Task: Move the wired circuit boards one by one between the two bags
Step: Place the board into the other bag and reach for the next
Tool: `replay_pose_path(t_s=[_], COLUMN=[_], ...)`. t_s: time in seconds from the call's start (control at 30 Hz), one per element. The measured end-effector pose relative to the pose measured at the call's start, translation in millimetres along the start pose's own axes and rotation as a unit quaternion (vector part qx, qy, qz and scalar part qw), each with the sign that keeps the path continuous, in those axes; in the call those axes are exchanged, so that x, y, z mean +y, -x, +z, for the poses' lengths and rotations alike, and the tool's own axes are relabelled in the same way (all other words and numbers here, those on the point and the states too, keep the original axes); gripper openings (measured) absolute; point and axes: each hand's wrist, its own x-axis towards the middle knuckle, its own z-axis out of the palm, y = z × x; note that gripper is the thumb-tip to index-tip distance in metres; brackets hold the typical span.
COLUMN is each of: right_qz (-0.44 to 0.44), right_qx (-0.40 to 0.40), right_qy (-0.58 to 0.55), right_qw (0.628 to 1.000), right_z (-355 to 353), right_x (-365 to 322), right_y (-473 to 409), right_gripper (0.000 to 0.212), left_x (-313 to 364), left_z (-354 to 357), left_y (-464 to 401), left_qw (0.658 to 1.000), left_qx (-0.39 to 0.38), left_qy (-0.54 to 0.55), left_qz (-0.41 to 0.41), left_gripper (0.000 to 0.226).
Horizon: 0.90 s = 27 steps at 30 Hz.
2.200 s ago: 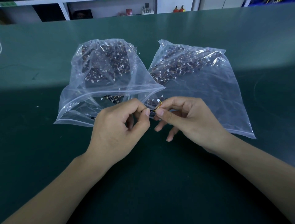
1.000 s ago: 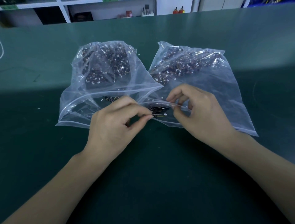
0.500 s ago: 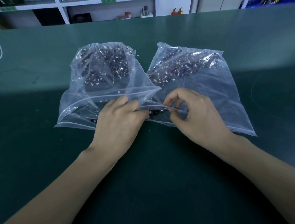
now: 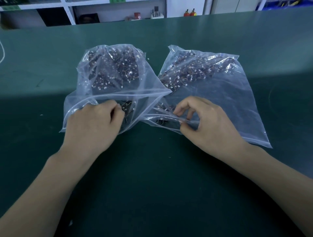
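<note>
Left hand [image 4: 94,125] curled inside left bag [image 4: 108,94] — perhaps gripping boards [image 4: 126,108].

Two clear plastic bags lie side by side with mouths toward the viewer; the left bag [image 4: 108,81] gapes open, dark white-plugged wired circuit boards [image 4: 116,71] heaped at its far end; the right bag [image 4: 220,94], flatter, holds its boards [image 4: 191,72] likewise.

No readable text; green labels [image 4: 116,1] on shelf edge too blurred to read.
</note>
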Motion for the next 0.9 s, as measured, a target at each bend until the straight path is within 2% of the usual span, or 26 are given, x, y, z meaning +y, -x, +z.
replay_pose_path(t_s=[0.13,0.2,0.3,0.43,0.57,0.8,0.9], right_qz=[0.007,0.008,0.011,0.014,0.015,0.016,0.012], right_qx=[0.001,-0.001,-0.005,-0.009,-0.013,-0.011,-0.011], right_qy=[-0.003,-0.005,-0.004,-0.001,0.005,0.007,0.007], right_qw=[1.000,1.000,1.000,1.000,1.000,1.000,1.000], right_z=[0,0,0,0,0,-1,-1], right_x=[1,1,1,1,1,0,-1], right_y=[0,0,0,1,0,1,1], right_gripper=[0.031,0.030,0.031,0.031,0.032,0.031,0.032], left_x=[-15,-16,-13,-13,-9,-5,-4], left_z=[1,2,0,-7,-6,-3,-4], left_y=[-7,-7,-7,-7,-3,0,2], left_qw=[0.993,0.991,0.989,0.986,0.992,0.997,0.995], left_qx=[-0.082,-0.108,-0.134,-0.161,-0.119,-0.009,0.017], left_qy=[-0.073,-0.077,-0.059,-0.042,-0.016,0.005,0.010], left_qz=[-0.031,-0.030,-0.022,-0.005,0.027,0.081,0.100], left_gripper=[0.060,0.066,0.062,0.042,0.028,0.015,0.017])
